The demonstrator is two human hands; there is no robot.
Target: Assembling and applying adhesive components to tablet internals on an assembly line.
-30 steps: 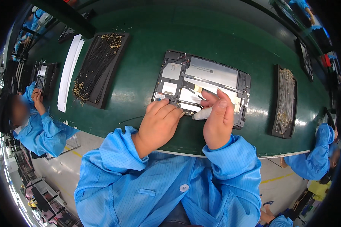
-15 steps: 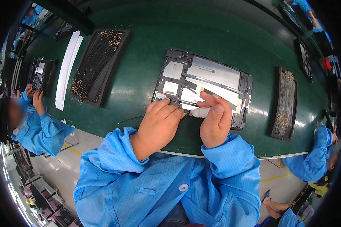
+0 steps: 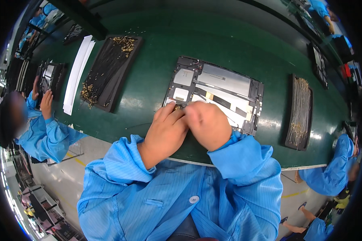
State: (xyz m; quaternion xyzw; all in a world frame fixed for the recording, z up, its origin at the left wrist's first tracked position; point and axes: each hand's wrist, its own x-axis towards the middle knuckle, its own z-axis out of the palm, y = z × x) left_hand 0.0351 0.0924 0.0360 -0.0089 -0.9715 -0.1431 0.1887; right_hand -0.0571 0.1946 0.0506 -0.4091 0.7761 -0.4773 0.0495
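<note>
Finding an opened flat device lying slightly skewed near the front edge of the green work surface, internals facing up, presumably for access from above. Observing the left hand curling bent fingers over the device's near left corner, seemingly for steadying the frame against sliding. Observing the right hand folding inward over the device's front edge, against or just beside the left fingertips, apparently for bringing both sets of fingers to one spot. Noting a dark tray of black cables lying toward the surface's left end and a second tray of grey cables lying toward the right end, probably flanking the device for easy reach. Noting white strips lying along the left tray's outer side, perhaps for separation from the cables. Finding the device's near left corner and part of its front edge hiding beneath both hands. Being unable to tell of any grip in the left hand, or of any held item in the blurring right one. Seeing another worker merging into the dark rim beyond the surface's right end.
</note>
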